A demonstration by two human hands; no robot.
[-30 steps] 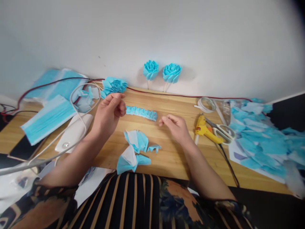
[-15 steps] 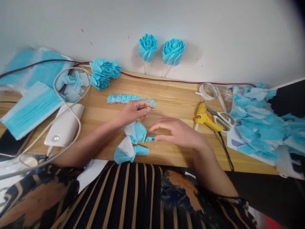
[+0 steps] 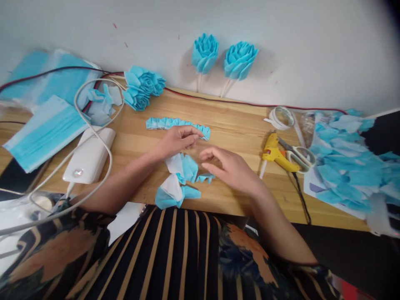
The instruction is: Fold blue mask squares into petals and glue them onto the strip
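My left hand [image 3: 179, 141] hovers over the wooden table, fingers stretched forward and the thumb below them. Its fingertips are at the right end of a row of folded light-blue petals [image 3: 167, 122]; whether they touch it I cannot tell. My right hand [image 3: 228, 168] faces it from the right, fingers curved and thumb apart, with nothing visible in it. Between my forearms lie crumpled blue-and-white fabric pieces [image 3: 188, 168], a larger folded piece [image 3: 170, 192] near the table edge, and a small curled blue scrap [image 3: 205, 178] beside my right hand.
Two blue fabric roses on sticks [image 3: 205, 54] stand against the wall; more roses [image 3: 142, 87] lie left. At right are a yellow glue gun [image 3: 275, 153], scissors [image 3: 301, 158], white tape [image 3: 281, 118] and piled petals [image 3: 346, 162]. Left are a white power bank [image 3: 90, 156], its cable and blue sheets [image 3: 45, 131].
My right hand has lifted off the curled scrap and moved up towards my left hand. The left hand stays by the petal row's end. The whole view has shifted slightly.
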